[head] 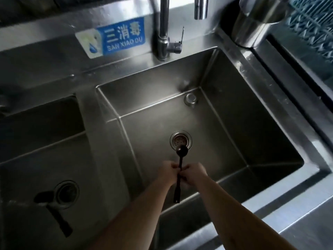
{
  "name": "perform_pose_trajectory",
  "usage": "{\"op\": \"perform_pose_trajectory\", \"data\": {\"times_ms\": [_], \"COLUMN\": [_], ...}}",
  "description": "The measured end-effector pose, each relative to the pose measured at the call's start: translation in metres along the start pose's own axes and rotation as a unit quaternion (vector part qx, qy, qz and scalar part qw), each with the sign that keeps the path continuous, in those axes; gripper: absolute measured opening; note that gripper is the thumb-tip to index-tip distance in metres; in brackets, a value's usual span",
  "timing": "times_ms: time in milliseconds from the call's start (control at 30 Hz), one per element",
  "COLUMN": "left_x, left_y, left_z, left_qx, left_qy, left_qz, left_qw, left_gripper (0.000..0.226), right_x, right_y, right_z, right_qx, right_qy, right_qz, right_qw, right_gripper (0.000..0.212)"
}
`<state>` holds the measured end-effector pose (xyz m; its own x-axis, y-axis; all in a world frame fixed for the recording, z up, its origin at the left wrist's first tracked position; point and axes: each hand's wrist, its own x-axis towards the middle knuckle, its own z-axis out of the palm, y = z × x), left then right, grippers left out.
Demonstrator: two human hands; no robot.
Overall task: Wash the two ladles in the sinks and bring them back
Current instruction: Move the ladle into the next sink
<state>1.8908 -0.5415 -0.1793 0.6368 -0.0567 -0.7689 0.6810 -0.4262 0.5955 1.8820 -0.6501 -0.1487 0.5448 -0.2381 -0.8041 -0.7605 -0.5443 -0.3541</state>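
Observation:
A thin black ladle [181,151] hangs over the right steel sink [225,112], its small bowl just in front of the drain [180,140]. My left hand [169,173] and my right hand [193,173] are both closed on its handle from either side, and the handle's end sticks out below them. A second black ladle [52,210] lies on the floor of the left sink [27,141], its bowl beside that sink's drain [67,193] and its handle pointing toward me. No water runs from the tap.
A tap [164,33] stands behind the right sink, next to a blue label [115,39]. A steel canister [255,20] sits at the back right corner. A blue rack [313,24] lies in the basin further right. A steel counter edge [288,219] runs along the front right.

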Motion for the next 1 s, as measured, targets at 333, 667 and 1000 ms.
{"op": "perform_pose_trajectory", "data": {"times_ms": [333,667,1000], "left_x": [0.049,0.041,-0.068], "left_y": [-0.044,-0.022,0.044], "left_z": [0.024,0.007,-0.115], "left_qx": [0.155,0.179,0.336], "left_qy": [0.059,0.103,0.234], "left_qz": [-0.092,-0.052,0.267], "left_qw": [0.982,0.977,0.873], "left_gripper": [0.016,0.035,0.047], "right_x": [0.09,0.069,-0.066], "right_y": [0.033,0.015,-0.093], "right_z": [0.053,0.032,0.001], "right_qx": [-0.121,-0.103,-0.142], "right_qy": [-0.053,-0.044,0.08], "right_qz": [0.042,0.04,-0.194], "right_qw": [0.99,0.993,0.968], "right_gripper": [0.03,0.024,0.048]}}
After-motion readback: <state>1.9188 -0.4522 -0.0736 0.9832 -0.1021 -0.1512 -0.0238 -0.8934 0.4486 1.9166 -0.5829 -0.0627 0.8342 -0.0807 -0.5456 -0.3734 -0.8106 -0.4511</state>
